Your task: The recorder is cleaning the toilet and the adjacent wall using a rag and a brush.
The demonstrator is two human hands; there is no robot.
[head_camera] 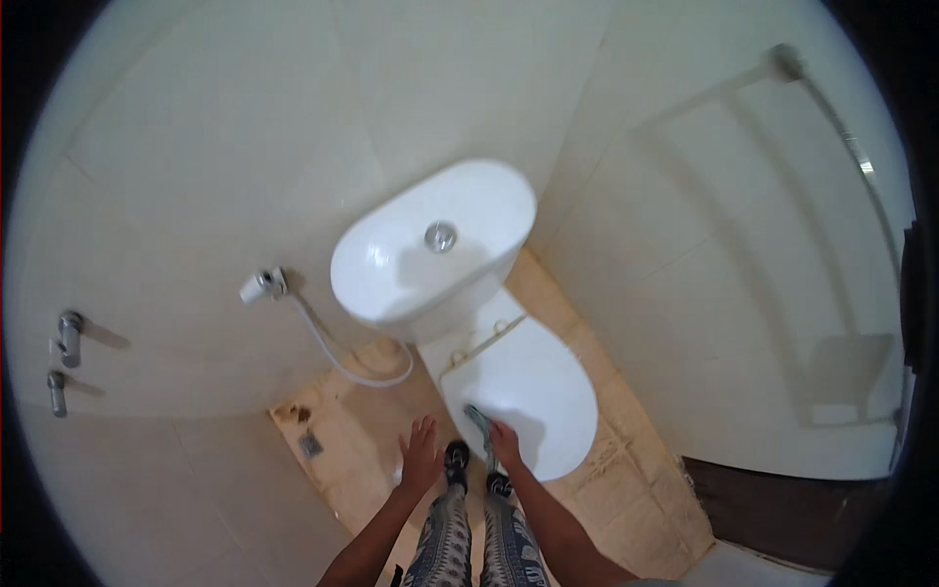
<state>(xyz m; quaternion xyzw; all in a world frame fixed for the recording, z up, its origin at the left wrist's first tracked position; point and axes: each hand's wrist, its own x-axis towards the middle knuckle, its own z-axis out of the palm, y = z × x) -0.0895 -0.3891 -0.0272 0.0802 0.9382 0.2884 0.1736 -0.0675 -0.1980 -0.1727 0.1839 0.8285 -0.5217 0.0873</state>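
A white toilet with its lid [535, 389] down stands before me, its cistern [469, 198] against the wall. My right hand [505, 444] grips a grey-green cloth [478, 420] over the left edge of the lid. Part of the cloth lies on the lid and part hangs down past its edge. To the left of the bowl, my left hand [423, 451] is held above the floor with its fingers spread and nothing in it. A round metal flush button [441, 237] sits on top of the cistern.
On the left wall hang a white bidet sprayer [262, 285] with a pale hose [367, 381] and two metal taps [70, 339]. A floor drain [310, 445] lies at lower left. A metal rail [843, 132] curves along the right side. My shoes [456, 458] stand close to the bowl.
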